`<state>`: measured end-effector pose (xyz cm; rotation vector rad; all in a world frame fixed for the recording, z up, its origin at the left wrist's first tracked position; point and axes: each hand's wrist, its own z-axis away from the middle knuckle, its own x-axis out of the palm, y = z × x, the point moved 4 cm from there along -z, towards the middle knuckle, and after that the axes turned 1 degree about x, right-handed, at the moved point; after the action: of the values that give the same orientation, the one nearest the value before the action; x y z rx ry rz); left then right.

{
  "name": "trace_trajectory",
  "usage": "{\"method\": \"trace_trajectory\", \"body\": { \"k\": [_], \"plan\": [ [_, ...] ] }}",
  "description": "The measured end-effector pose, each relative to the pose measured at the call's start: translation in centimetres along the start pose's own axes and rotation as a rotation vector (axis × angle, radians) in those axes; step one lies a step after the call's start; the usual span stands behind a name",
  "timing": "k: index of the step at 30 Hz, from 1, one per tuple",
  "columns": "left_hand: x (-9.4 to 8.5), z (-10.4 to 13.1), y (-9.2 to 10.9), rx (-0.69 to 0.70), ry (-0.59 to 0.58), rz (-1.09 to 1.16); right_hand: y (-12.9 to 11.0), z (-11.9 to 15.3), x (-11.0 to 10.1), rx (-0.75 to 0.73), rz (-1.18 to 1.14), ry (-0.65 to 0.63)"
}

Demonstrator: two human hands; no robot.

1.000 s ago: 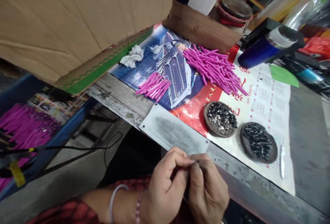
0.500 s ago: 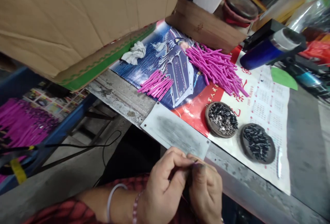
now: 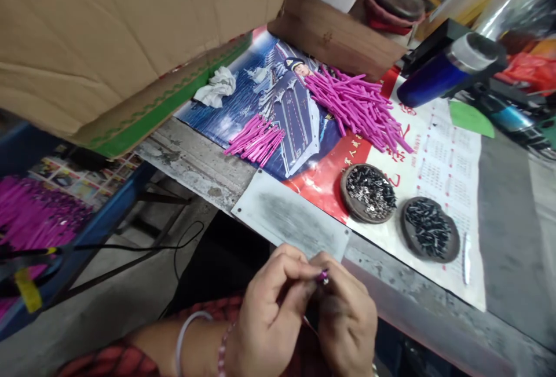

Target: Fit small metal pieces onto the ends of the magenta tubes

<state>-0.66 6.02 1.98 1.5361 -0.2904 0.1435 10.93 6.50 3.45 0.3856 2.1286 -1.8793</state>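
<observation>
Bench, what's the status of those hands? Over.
Left hand pinching a small purple piece, mostly hidden. Right hand close beside, grip unclear. Nothing visibly in the way.

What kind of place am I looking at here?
Probably a small workshop: the worn bench bears a pile of thin pink strips, one round dish of dark and silvery bits, and a second dish of dark ones.

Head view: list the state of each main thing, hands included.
Left hand: pinching a purple piece
Right hand: curled, grip unclear
Left bowl: uncovered, holding small parts
Right bowl: uncovered, holding dark parts
Larger stick pile: loose, crisscrossed
Smaller stick pile: roughly parallel
Tissue: crumpled
Poster: spread flat
</observation>
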Motion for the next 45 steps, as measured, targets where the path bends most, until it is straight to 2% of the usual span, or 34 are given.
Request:
{"method": "trace_trajectory", "body": {
  "k": [3,6,8,11,12,16,20,22,24,26,29,31,33,35,39,41,43,45],
  "plan": [
    [0.2,0.0,-0.1,-0.006,-0.004,-0.028,-0.1,0.2,-0.2,-0.045,0.051,0.112],
    [0.3,0.0,-0.2,-0.019,-0.025,-0.044,0.8,0.1,-0.3,-0.037,0.003,0.054],
    [0.1,-0.1,-0.1,-0.028,-0.048,-0.060,1.6,-0.1,-1.1,0.009,-0.087,0.064],
    [-0.9,-0.7,0.2,-0.046,-0.104,-0.129,2.1,-0.1,-3.0,0.061,-0.148,0.197],
    [-1.2,-0.9,0.4,-0.048,-0.130,-0.159,2.0,-0.1,-3.3,0.053,-0.137,0.201],
    [-1.6,-1.4,0.9,-0.043,-0.255,-0.258,1.0,0.3,-2.1,-0.048,-0.051,0.046],
    [-0.7,-1.1,0.8,-0.085,-0.267,-0.285,1.2,0.5,-0.8,-0.125,0.103,0.111],
    [-0.2,-1.0,0.7,-0.107,-0.259,-0.301,1.7,0.4,-0.8,-0.103,0.075,0.118],
    [-0.2,-1.4,1.1,-0.073,-0.265,-0.366,2.2,0.3,-1.5,-0.033,-0.040,0.092],
    [-1.3,-2.3,2.1,0.020,-0.265,-0.506,2.4,0.3,-2.8,0.012,-0.153,0.083],
    [-4.4,-4.5,4.1,0.211,-0.271,-0.817,2.2,0.8,-5.3,0.002,-0.162,0.126],
    [-6.2,-5.9,4.9,0.305,-0.341,-1.027,2.1,1.4,-6.3,-0.015,-0.059,0.129],
    [-6.7,-7.0,4.9,0.359,-0.448,-1.209,2.3,2.0,-6.5,-0.026,0.013,0.092],
    [-5.1,-7.6,3.7,0.404,-0.559,-1.330,2.4,2.6,-6.2,-0.048,0.026,0.049],
    [1.9,-7.2,0.1,0.485,-0.822,-1.318,1.9,3.1,-5.3,-0.083,0.007,0.001],
    [4.0,-7.0,-0.6,0.533,-0.930,-1.264,1.5,3.3,-5.6,-0.094,0.009,0.011],
    [3.1,-7.3,-0.2,0.495,-0.937,-1.204,1.3,3.6,-6.3,-0.082,0.021,0.026],
    [0.2,-8.1,1.0,0.410,-0.792,-1.176,1.4,3.8,-7.1,-0.053,0.034,0.039]
  ]
}}
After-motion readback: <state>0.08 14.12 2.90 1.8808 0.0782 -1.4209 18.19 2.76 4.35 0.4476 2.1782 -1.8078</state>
